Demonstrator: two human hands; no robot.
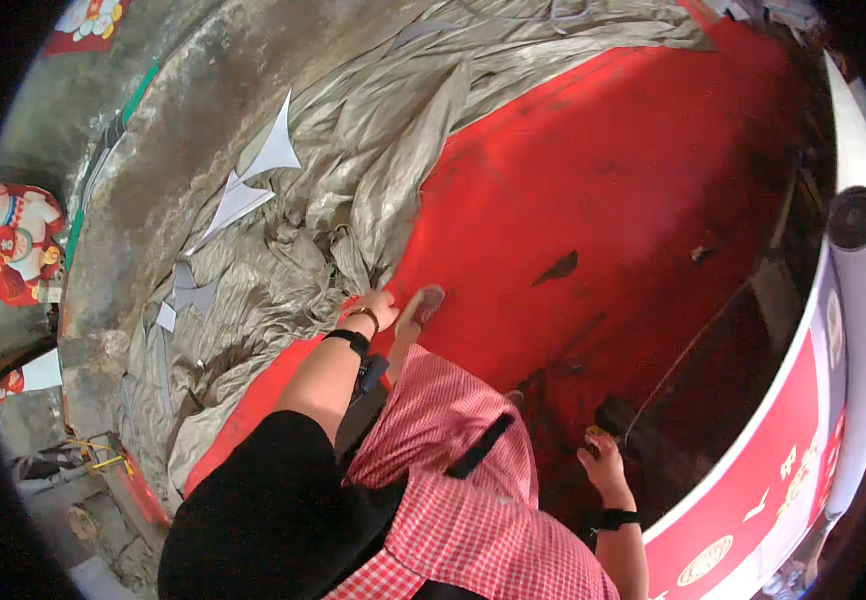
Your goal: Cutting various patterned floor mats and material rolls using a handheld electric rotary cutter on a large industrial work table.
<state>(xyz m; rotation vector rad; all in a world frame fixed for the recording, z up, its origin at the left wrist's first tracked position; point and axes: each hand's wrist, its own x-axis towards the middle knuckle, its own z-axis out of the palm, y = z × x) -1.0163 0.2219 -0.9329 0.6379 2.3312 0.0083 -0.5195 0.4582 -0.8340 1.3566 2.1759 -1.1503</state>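
Observation:
A large red sheet (553, 180) is spread over the floor, with a crumpled tan woven tarp (373, 170) along its left side. My left hand (378, 308) is closed at the seam between the two, and a fold of red shows beside its fingers. Just right of it is the toe of my shoe (431, 300). My right hand (605, 468) hangs lower right over the shaded part of the sheet. Its fingers are curled, with a small yellowish thing (593, 431) at their tips, too small to name.
White pointed scraps (275, 145) lie on the tarp. A curved white and red printed panel (753, 480) rises at the right, with a pale roll (858, 350) beside it. A thin cord (688, 350) runs near my right hand. Bare concrete (143, 230) borders the left.

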